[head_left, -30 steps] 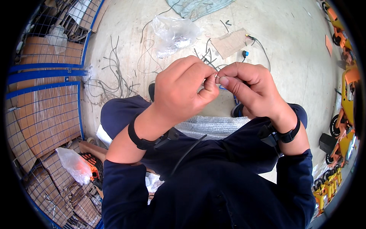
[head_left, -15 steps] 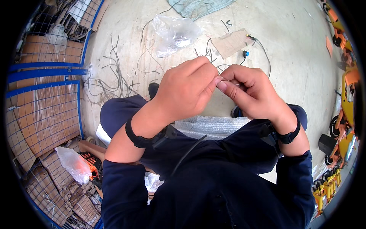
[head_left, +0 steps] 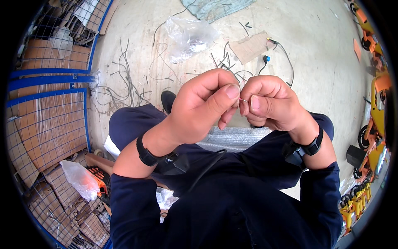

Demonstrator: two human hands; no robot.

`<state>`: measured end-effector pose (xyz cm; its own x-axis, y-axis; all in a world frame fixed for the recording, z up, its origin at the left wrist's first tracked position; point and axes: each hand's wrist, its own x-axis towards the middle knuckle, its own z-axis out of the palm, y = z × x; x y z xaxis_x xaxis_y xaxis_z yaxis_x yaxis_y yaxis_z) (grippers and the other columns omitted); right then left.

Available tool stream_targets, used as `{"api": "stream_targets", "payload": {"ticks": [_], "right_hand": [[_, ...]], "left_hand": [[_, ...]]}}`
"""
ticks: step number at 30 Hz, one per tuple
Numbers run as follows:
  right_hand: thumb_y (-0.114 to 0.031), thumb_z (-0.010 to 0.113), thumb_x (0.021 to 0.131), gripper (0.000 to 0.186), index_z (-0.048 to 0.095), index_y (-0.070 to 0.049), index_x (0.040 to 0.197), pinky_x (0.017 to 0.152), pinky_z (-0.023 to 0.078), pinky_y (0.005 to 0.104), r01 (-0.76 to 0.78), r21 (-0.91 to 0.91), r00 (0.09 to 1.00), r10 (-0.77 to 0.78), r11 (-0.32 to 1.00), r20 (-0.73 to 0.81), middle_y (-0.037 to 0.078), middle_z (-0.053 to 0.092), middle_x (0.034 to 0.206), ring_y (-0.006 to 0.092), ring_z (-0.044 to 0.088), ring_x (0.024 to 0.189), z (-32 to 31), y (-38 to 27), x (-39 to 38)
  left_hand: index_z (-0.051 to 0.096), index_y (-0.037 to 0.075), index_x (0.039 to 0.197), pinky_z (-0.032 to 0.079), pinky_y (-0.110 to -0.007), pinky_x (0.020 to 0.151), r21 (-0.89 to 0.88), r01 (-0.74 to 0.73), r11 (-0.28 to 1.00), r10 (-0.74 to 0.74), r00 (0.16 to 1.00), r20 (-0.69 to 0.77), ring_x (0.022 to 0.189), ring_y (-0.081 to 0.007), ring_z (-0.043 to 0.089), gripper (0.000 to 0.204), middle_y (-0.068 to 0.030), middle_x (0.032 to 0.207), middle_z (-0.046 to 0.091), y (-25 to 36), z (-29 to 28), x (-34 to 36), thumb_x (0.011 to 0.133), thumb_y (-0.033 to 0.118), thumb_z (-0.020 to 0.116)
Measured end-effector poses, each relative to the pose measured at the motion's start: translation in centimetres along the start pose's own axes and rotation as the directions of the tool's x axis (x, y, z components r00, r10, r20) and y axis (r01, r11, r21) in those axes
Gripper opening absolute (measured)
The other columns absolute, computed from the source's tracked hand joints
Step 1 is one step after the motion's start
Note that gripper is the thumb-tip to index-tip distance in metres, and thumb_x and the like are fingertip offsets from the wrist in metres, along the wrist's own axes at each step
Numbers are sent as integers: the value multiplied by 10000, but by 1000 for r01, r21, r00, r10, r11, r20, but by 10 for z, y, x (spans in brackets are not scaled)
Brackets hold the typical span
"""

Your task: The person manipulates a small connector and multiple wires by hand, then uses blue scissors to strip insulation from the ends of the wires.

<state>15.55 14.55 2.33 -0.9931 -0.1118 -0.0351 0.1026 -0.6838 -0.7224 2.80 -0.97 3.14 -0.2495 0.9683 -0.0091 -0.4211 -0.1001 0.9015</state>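
Observation:
A thin wire [head_left: 243, 99], reddish on one side and pale at the other end, spans the small gap between my fingertips. My left hand [head_left: 201, 110] pinches its reddish end between thumb and forefinger. On the other side, the thumb and curled fingers of my right hand [head_left: 271, 101] are closed on the pale end. Most of the wire is hidden by the fingers. Below the hands a dark cable [head_left: 205, 169] lies across my lap, apart from both hands.
On the floor ahead lie a clear plastic bag [head_left: 190, 37], a cardboard piece [head_left: 251, 46], cut cables [head_left: 128, 79] and a blue-ended connector [head_left: 266, 59]. Bubble wrap [head_left: 236, 139] sits between my legs. A blue mesh cage [head_left: 49, 79] stands left; yellow-orange wheeled items [head_left: 375, 124] line the right.
Both hands have come slightly lower and rolled, so the thumbs now face up. The fingertips have parted a little, and the wire shows between them.

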Motion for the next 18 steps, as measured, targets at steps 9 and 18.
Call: {"api": "stream_targets", "payload": {"ticks": [9,18], "right_hand": [[-197,522,967,231,526,22,896,406,163,241,21,133,994,-34,991,100,-27,356,568,49,217,435,-4,5,6],[-180,503,977,214,580,16,942,426,192,224,6,190,991,-31,982,129,-33,390,599,49,243,469,-8,2,5]], "left_hand": [[435,34,808,420,-244,445,-393,115,912,-134,991,-21,561,-114,470,274,-98,768,499,-1,9,4,999,229,406],[441,27,813,422,-241,439,-317,24,948,-37,999,-36,556,-114,471,264,-69,789,449,2,3,5,999,213,413]]}}
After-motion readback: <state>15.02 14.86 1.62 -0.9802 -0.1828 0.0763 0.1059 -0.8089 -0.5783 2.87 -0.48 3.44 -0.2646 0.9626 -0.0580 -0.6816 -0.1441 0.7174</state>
